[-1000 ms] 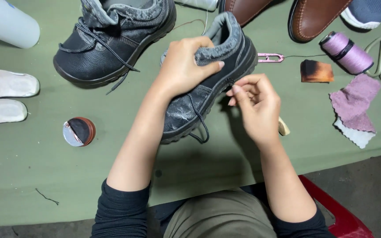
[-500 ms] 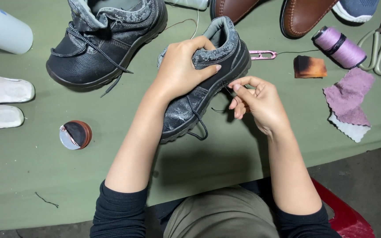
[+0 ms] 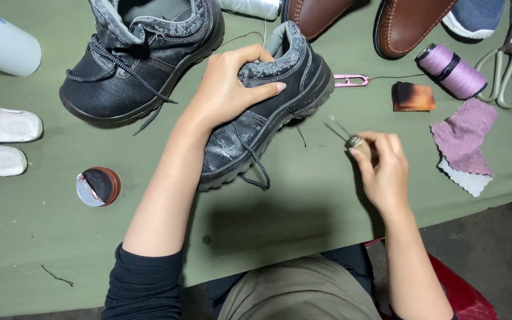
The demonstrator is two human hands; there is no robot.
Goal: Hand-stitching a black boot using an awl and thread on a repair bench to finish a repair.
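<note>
While the left hand (image 3: 229,89) clamps the black shoe (image 3: 268,112) across its upper, thumb on the near side and fingers curled over the grey collar, the shoe lies tilted on the green desk (image 3: 303,213) with its toe toward the person and its sole turned to the right. The right hand (image 3: 383,169) sits apart from the shoe, to its right, its grip pressed together around the small wooden handle of an awl (image 3: 351,137), whose thin metal tip points up and left toward the sole without touching it. A dark thread (image 3: 297,131) hangs from the sole edge near that tip. A second black shoe (image 3: 137,59) stands behind the left forearm, laces loose. To the left lie two white insoles (image 3: 1,142), and nearer the arm a round polish tin (image 3: 97,186). Behind the right hand are a pink clip (image 3: 351,80), a scorched brown leather scrap (image 3: 413,98), a purple thread spool (image 3: 450,71), scissors (image 3: 508,77) and pink cloth pieces (image 3: 463,139). Brown shoes (image 3: 410,24) line the far edge.
</note>
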